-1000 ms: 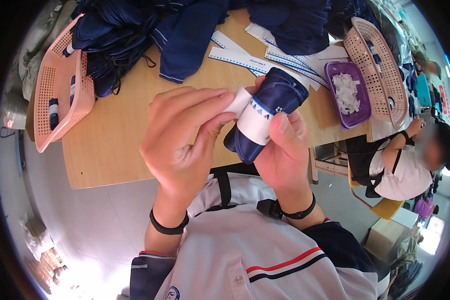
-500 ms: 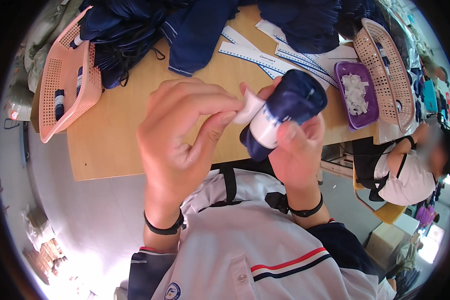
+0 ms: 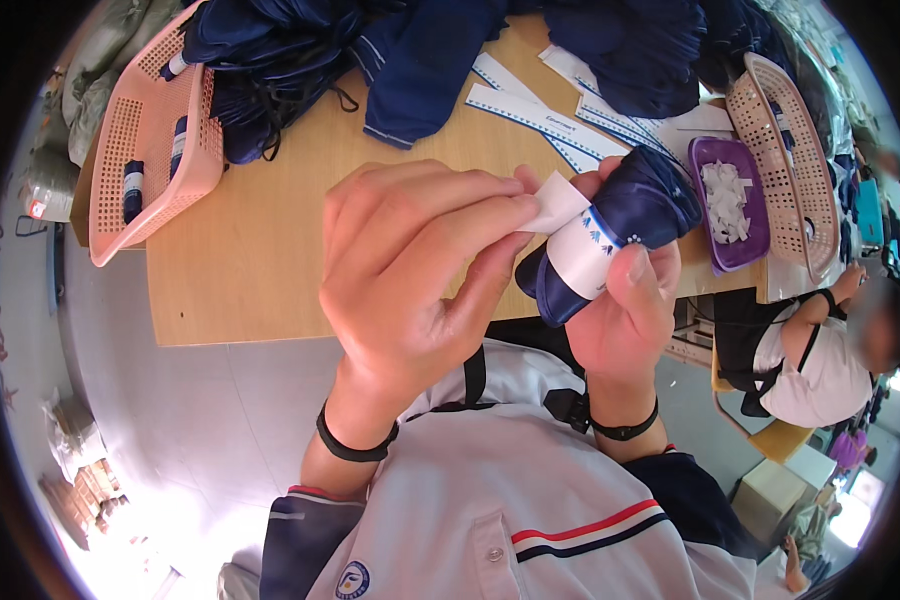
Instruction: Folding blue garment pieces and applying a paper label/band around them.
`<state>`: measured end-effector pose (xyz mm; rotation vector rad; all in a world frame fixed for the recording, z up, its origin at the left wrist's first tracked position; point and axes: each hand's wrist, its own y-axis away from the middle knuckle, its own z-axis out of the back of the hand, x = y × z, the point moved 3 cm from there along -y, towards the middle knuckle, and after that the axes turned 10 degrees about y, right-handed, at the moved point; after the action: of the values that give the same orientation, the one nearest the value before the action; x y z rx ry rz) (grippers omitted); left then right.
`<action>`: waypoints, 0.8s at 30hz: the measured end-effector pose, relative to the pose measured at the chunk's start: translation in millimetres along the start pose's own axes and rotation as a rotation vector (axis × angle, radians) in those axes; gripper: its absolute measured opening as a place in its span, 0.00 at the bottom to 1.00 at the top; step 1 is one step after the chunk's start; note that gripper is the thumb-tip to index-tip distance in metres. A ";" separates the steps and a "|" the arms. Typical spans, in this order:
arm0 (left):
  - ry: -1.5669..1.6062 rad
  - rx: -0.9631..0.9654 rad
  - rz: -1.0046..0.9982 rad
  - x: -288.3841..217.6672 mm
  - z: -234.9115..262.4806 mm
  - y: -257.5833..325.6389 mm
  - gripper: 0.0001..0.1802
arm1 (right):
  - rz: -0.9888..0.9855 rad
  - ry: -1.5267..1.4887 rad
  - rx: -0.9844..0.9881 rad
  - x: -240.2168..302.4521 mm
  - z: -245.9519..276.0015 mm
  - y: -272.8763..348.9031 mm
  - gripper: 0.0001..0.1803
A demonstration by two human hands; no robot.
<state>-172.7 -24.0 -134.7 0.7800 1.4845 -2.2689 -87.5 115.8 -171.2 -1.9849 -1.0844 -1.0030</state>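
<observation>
A rolled bundle of shiny navy fabric (image 3: 660, 195) is in my right hand (image 3: 630, 325), its thumb pressed on the side and its fingers mostly hidden behind. Round the middle of the roll runs a white paper band (image 3: 580, 258) with a blue pattern along its edge. My left hand (image 3: 410, 255) pinches the loose end of that band between thumb and fingers, at the roll's left side. That end stands away from the fabric as a plain white flap. Both hands are held above the table's near edge.
A pink basket (image 3: 210, 165) with several banded navy rolls stands at the left. Navy fabric (image 3: 410, 90) is heaped at the back, beside loose paper strips (image 3: 530, 112). At right are a purple tray (image 3: 755, 240) of white scraps, another basket (image 3: 820, 190) and a seated person (image 3: 820, 345).
The view has shifted a little. The band's loose end, curled before, now looks straighter between my left fingers. My right hand still grips the roll, turned slightly.
</observation>
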 end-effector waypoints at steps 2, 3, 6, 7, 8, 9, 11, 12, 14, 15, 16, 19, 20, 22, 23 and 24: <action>0.005 -0.001 -0.014 -0.2 1.0 -0.6 0.16 | 0.017 -0.036 -0.053 0.3 -2.4 -1.1 0.34; 0.008 0.004 -0.016 -0.3 1.3 -1.2 0.16 | 0.047 -0.025 -0.050 0.2 -2.3 -2.0 0.34; 0.004 0.016 -0.005 -1.6 2.1 -1.6 0.15 | 0.104 0.054 -0.015 2.1 0.8 -5.0 0.35; -0.006 0.024 0.008 -2.1 2.5 -1.3 0.15 | 0.130 0.119 0.019 3.6 1.1 -5.3 0.35; 0.001 0.026 0.006 -2.2 2.7 -1.3 0.15 | 0.133 0.124 0.014 4.0 1.9 -5.0 0.35; -0.010 0.038 0.021 -1.6 3.1 -1.2 0.15 | 0.143 0.150 0.012 4.1 1.8 -4.5 0.35; -0.016 0.053 0.034 -2.3 4.4 -1.5 0.15 | 0.123 0.162 0.007 5.9 -0.3 -1.7 0.34; -0.016 0.064 0.054 -3.0 5.1 -1.9 0.14 | 0.126 0.165 0.002 5.5 1.8 -1.8 0.34; -0.015 0.078 0.073 -3.9 7.0 -1.8 0.14 | 0.215 0.265 0.106 4.6 4.2 -3.6 0.34; 0.001 0.091 0.102 -3.4 8.0 -1.1 0.14 | 0.216 0.266 0.104 5.6 5.5 -4.3 0.34; 0.015 0.105 0.133 -2.8 8.9 -0.7 0.15 | 0.236 0.335 0.136 7.4 5.2 -4.4 0.34; 0.053 0.159 0.187 -2.6 11.6 -1.9 0.15 | 0.303 0.477 0.154 10.6 2.0 -5.4 0.33; 0.052 0.163 0.191 -2.7 12.6 -1.9 0.15 | 0.352 0.552 0.141 11.3 1.4 -4.7 0.33; 0.079 0.183 0.224 -0.2 13.1 -1.6 0.14 | 0.383 0.609 0.217 9.7 6.4 -7.0 0.34; 0.075 0.186 0.229 1.2 15.1 -1.9 0.14 | 0.420 0.666 0.299 9.4 5.3 -6.4 0.36; 0.079 0.223 0.233 2.9 16.0 -2.0 0.14 | 0.416 0.661 0.297 10.2 4.0 -4.0 0.36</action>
<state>-180.3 -37.7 -129.9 1.0589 1.1157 -2.2693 -86.1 124.7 -163.7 -1.3943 -0.4043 -1.0752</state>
